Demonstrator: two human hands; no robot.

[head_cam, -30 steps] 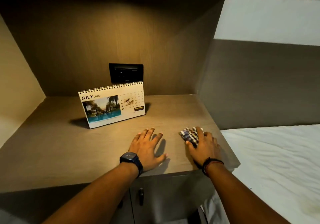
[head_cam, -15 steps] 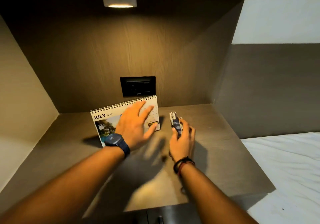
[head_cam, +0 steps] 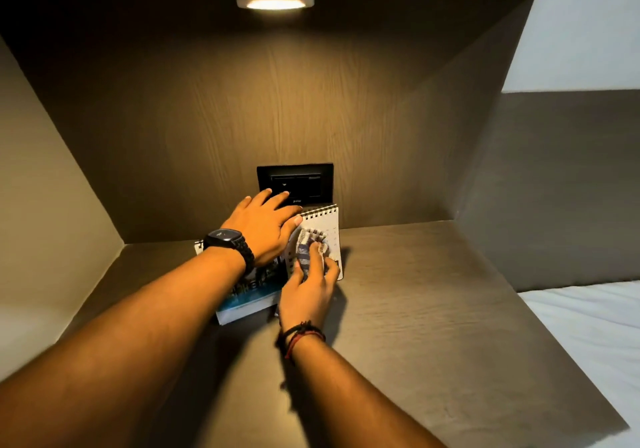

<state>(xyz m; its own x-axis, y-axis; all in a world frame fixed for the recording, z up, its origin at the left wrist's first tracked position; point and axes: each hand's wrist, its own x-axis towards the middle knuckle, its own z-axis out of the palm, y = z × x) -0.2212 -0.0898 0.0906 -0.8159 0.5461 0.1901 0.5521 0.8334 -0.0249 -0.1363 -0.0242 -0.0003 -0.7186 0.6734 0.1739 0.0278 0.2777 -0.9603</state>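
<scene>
The left hand, fingers stretched flat, now steadies the top of the calendar standing at the back of the desk, and the right hand, clutching the cloth, has come from mid-air onto its page, so wiping looks just begun.

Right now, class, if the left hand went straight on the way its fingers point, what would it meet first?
Probably the black rectangular switch panel on the wooden back wall, just beyond the left hand; depth is unclear.
</scene>
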